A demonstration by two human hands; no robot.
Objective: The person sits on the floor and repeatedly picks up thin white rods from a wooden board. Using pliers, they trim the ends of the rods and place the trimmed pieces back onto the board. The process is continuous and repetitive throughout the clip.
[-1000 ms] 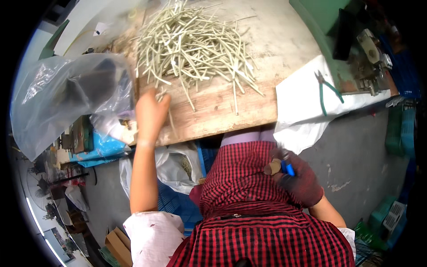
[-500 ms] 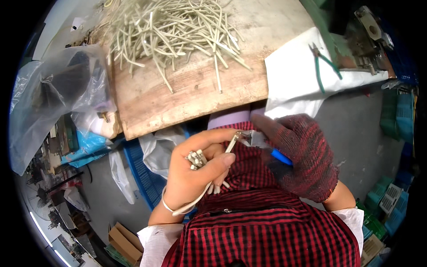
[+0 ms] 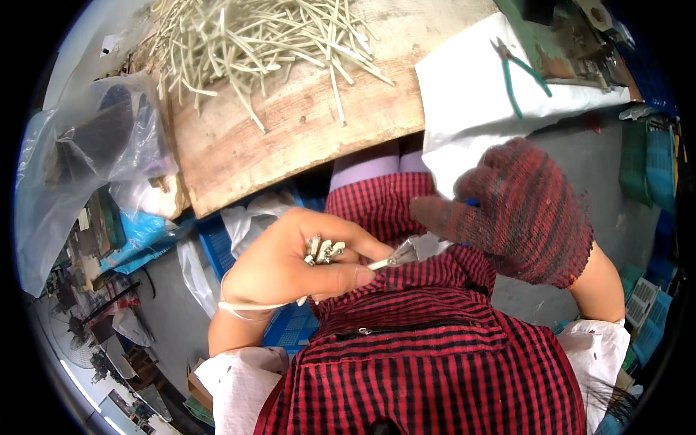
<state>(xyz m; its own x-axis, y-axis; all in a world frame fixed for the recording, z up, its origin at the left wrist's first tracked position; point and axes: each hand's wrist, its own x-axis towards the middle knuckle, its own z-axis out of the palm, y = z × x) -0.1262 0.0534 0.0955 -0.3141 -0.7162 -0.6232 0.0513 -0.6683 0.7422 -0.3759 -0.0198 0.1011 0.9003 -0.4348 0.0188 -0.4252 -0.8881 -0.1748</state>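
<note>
My bare left hand (image 3: 286, 261) is closed around a bundle of short pale cords (image 3: 324, 251) whose metal-tipped ends stick up from the palm. Between thumb and forefinger it pinches one pale cord (image 3: 380, 265), pointing right. My right hand (image 3: 525, 217), in a dark red and black knitted glove, grips blue-handled pliers (image 3: 426, 247); their metal jaws meet the tip of the pinched cord. The glove hides most of the handles. A pale cord loop (image 3: 250, 307) lies round my left wrist.
A heap of pale cords (image 3: 268, 43) lies on the wooden table (image 3: 290, 138). Green-handled pliers (image 3: 511, 80) rest on a white sheet (image 3: 457, 94) at right. A clear plastic bag (image 3: 109, 138) hangs at left, with a blue basket (image 3: 217, 243) below the table edge.
Both hands have moved apart somewhat, the right one up and rightward, the left one leftward. The pinched cord has tilted from steep to nearly level, with the jaws still at its tip.
</note>
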